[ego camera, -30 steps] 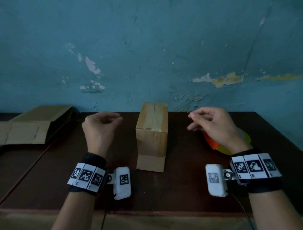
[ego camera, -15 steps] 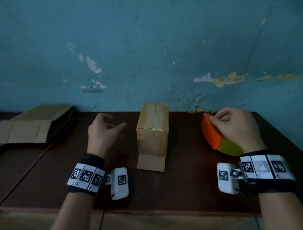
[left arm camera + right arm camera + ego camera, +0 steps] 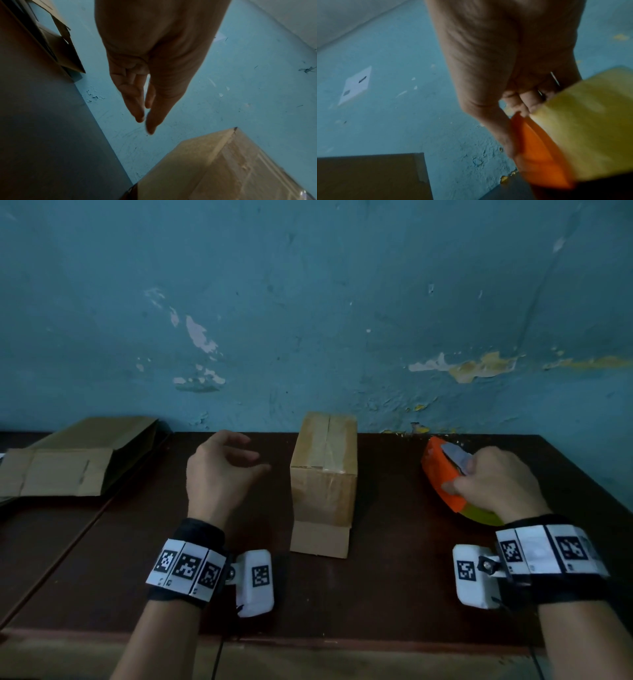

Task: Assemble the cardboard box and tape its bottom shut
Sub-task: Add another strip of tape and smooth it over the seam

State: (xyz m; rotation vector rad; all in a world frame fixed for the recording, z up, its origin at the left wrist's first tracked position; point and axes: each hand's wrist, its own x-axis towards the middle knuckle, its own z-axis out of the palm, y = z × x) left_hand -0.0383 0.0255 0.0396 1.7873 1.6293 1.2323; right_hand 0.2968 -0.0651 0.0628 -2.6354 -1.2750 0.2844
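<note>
An assembled cardboard box (image 3: 323, 474) stands upright in the middle of the dark wooden table (image 3: 394, 594), clear tape along its top seam and a loose flap at its base. Its corner fills the lower right of the left wrist view (image 3: 231, 169). My left hand (image 3: 236, 463) hovers just left of the box, fingers loosely curled, holding nothing; the left hand (image 3: 145, 117) shows relaxed fingers. My right hand (image 3: 479, 477) grips an orange tape dispenser (image 3: 442, 474) with a yellowish tape roll (image 3: 479, 513) at the right of the table. The dispenser (image 3: 539, 155) and roll (image 3: 582, 128) sit under the fingers.
Flattened cardboard boxes (image 3: 68, 463) lie at the table's far left. A peeling blue wall (image 3: 308, 320) rises right behind the table. The near table edge (image 3: 308, 642) runs in front of my wrists.
My right hand moved right from beside the box, came down on the tape dispenser and took hold of it. My left hand uncurled slightly and stayed left of the box.
</note>
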